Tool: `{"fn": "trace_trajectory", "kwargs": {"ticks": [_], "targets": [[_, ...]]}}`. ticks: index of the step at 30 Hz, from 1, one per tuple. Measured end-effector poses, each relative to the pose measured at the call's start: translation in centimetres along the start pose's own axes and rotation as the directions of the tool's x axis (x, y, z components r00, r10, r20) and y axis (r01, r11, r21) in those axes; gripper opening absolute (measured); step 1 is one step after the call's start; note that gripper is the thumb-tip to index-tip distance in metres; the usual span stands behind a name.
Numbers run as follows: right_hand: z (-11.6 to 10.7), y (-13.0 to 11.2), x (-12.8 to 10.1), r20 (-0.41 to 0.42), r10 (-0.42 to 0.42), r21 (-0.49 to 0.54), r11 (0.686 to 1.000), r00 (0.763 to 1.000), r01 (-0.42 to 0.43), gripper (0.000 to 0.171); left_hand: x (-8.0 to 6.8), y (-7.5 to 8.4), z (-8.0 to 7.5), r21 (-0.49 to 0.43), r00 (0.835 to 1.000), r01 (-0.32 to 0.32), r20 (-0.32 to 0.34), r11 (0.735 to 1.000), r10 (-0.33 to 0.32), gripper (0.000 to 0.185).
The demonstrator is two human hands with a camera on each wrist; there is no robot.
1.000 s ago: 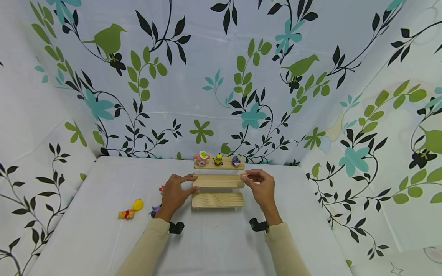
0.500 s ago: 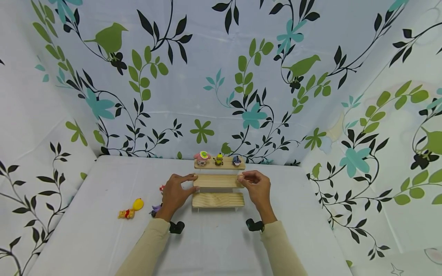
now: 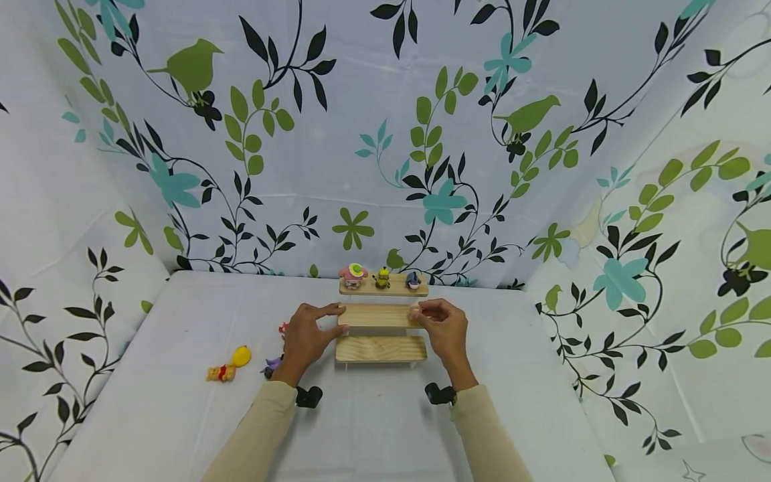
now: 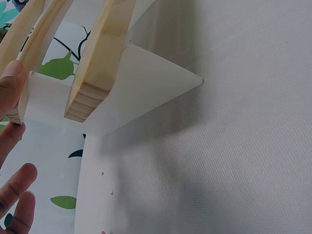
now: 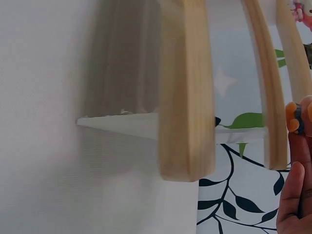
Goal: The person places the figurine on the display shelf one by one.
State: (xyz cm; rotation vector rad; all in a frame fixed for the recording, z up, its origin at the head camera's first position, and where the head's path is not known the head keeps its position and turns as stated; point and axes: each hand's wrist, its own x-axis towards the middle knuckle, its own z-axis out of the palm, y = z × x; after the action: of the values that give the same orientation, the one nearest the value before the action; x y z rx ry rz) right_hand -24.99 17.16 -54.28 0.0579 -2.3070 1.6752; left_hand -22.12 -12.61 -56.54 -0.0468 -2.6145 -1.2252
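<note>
While left hand (image 3: 305, 335) lies spread on wooden shelf (image 3: 378, 316) | right hand (image 3: 444, 326) pinches small orange figure (image 5: 294, 118)

Right hand (image 3: 444, 329) has shifted left over the last second — it was just off the right end of the middle shelf (image 3: 376, 315), now its fingertips (image 3: 417, 312) sit over that end. The small orange-and-dark figure (image 5: 295, 118) pinched in those fingertips came in with it. Right forearm and wrist camera (image 3: 440, 393) also moved left, closer to the lower shelf (image 3: 381, 349). Shelf unit looks a touch nearer the view's centre — slight head-camera drift.
</note>
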Motion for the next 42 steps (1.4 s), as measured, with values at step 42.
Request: {"fn": "trace_trajectory", "kwargs": {"ticks": [42], "targets": [[-1.3,1.3,-0.5,0.015,-0.027,-0.056,0.998,1.000,0.028,0.033,0.1,-0.2,0.1,0.009,1.000,-0.003,0.009,1.000,0.003,0.050]]}}
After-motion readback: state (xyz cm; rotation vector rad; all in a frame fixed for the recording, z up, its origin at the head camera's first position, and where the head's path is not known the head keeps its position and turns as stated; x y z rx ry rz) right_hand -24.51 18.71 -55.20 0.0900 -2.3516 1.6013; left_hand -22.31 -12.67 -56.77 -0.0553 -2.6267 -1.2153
